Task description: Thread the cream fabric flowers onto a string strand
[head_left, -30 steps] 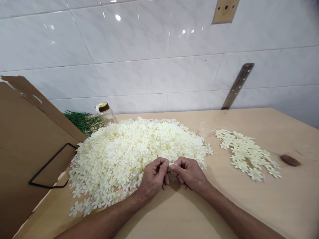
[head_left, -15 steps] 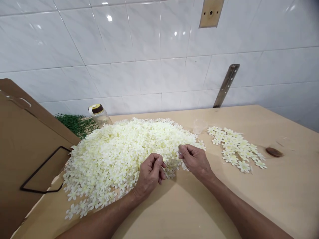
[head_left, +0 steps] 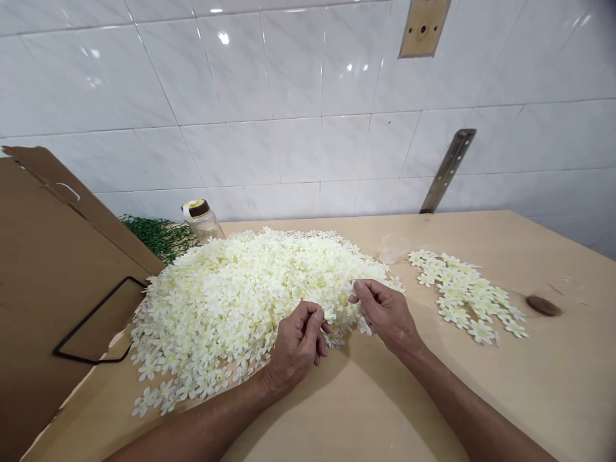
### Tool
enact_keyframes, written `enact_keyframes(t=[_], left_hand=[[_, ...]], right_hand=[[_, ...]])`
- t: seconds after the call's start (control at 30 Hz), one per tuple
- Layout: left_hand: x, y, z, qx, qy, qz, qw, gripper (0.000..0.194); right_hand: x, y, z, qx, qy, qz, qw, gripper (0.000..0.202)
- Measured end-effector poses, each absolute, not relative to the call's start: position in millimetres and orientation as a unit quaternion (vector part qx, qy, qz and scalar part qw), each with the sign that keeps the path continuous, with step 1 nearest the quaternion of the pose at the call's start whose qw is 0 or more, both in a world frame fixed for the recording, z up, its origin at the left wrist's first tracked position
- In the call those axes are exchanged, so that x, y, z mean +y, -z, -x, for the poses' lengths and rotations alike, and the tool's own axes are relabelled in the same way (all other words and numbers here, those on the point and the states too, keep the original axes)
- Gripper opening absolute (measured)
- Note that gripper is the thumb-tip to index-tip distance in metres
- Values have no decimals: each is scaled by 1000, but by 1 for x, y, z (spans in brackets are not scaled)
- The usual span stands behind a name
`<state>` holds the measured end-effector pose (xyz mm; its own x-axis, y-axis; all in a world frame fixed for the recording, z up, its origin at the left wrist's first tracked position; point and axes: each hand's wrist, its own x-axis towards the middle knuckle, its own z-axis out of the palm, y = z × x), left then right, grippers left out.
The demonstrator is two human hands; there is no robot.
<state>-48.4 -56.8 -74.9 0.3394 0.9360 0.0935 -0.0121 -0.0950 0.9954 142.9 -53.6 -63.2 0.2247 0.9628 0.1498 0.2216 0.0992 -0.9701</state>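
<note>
A large heap of white artificial flowers point(head_left: 231, 282) with pale yellow centres covers the middle left of the table. My left hand point(head_left: 301, 340) is closed in a pinch at the heap's front edge, with white petals of a flower showing at its thumb and fingertip. To its right, my right hand point(head_left: 387, 314) also pinches, thumb against forefinger, in front of the heap's right end. Whatever lies between those fingertips is too small to make out. The two hands are a short gap apart, both just above the table.
Flatter flowers point(head_left: 466, 292) lie in a separate group at the right, near a dark brown oval object point(head_left: 543, 305). A clear plastic piece point(head_left: 394, 248) is behind. At the left stand a cardboard box point(head_left: 72, 269), green strands point(head_left: 158, 237) and a bottle point(head_left: 202, 218). A tiled wall point(head_left: 289, 147) closes the back.
The whole view has shifted slightly, so the scene sits a little further right. Both hands keep their pinch and hold nearly the same place before the heap.
</note>
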Motion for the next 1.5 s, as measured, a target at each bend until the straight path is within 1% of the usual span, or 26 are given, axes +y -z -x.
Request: enact_keyframes(t=[0.07, 0.2, 0.27, 0.4, 0.5, 0.67, 0.87, 1.0, 1.23, 1.5], left_hand=[[-57, 75, 48, 381, -430, -602, 556, 30], [-56, 77, 49, 382, -437, -592, 559, 30], [-56, 77, 50, 381, -437, -593, 559, 30], [-56, 75, 52, 380, -438, -599, 552, 31], [-55, 75, 52, 382, -443, -597, 550, 30], [-54, 76, 52, 378, -439, -588, 564, 30], [-55, 75, 55, 394, -429, -593, 556, 31], [-55, 75, 56, 398, -424, -595, 554, 31], [-53, 70, 53, 384, -386, -572, 614, 36], [-42, 76, 54, 369, -390, -522, 663, 36]], right_hand=[[-54, 61, -143, -514, -327, 580, 541, 51], [-59, 56, -140, -552, -279, 580, 530, 43], [-62, 55, -136, -587, -312, 553, 502, 42], [-67, 56, -124, -633, -423, 487, 429, 34], [-67, 58, -118, -618, -467, 475, 418, 34], [-65, 67, -121, -580, -498, 509, 395, 38], [-63, 69, -124, -577, -482, 519, 407, 35], [-64, 66, -123, -596, -458, 519, 407, 37], [-65, 64, -125, -572, -480, 536, 394, 38], [-66, 69, -123, -550, -491, 560, 379, 36]])
